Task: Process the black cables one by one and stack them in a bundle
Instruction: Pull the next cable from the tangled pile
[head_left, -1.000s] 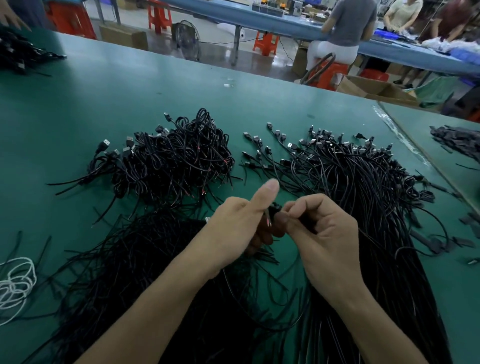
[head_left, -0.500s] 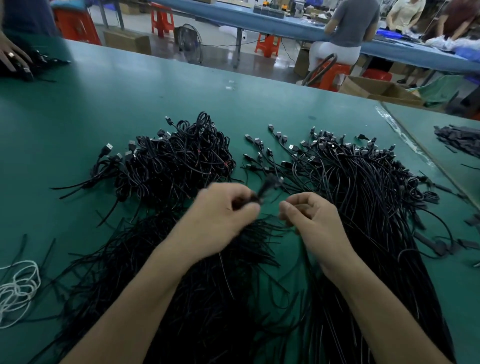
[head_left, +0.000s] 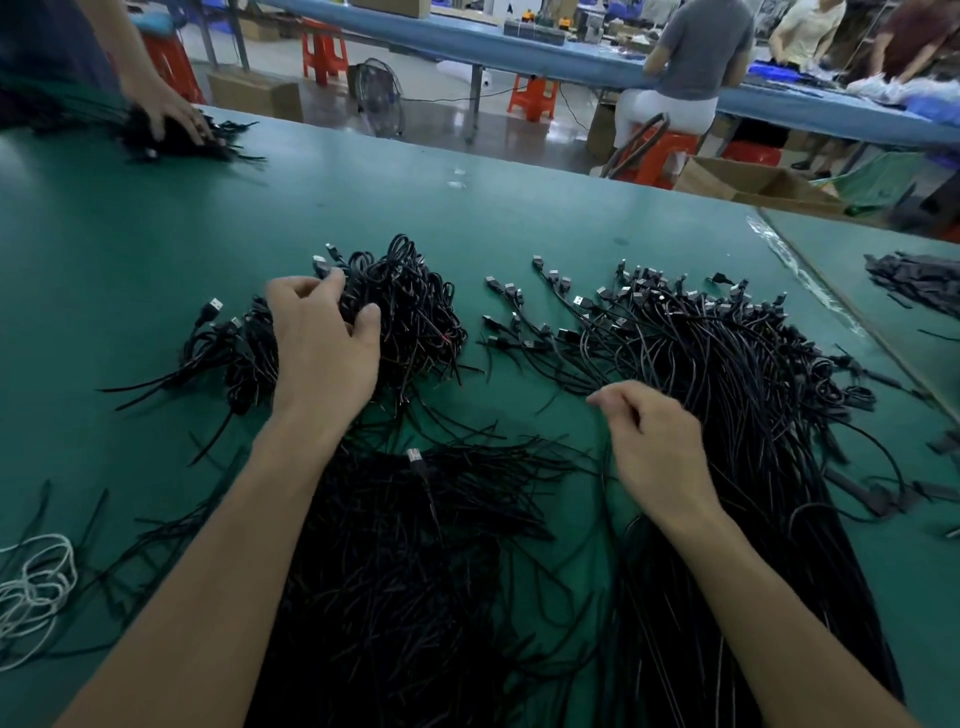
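Note:
A heap of coiled black cables (head_left: 415, 312) lies on the green table (head_left: 156, 234) left of centre. My left hand (head_left: 322, 353) reaches onto this heap, its fingers and thumb curled round a coiled cable on top. To the right spreads a large fan of straight black cables (head_left: 727, 364) with USB plugs at their far ends. My right hand (head_left: 654, 447) hovers at that fan's left edge, fingers curled, and seems to pinch a thin cable at its fingertips. A tangled mass of black cables (head_left: 415, 571) fills the near table between my forearms.
White cord (head_left: 31, 587) lies coiled at the near left edge. Another person's hand (head_left: 171, 117) presses a dark cable heap (head_left: 176, 140) at the far left. Dark parts (head_left: 919, 280) sit on the adjoining table at right. People on red stools work at a blue bench behind.
My hands have parted. The left hand has gone forward and left onto the coiled heap with its cable. The right hand has shifted right toward the straight cables.

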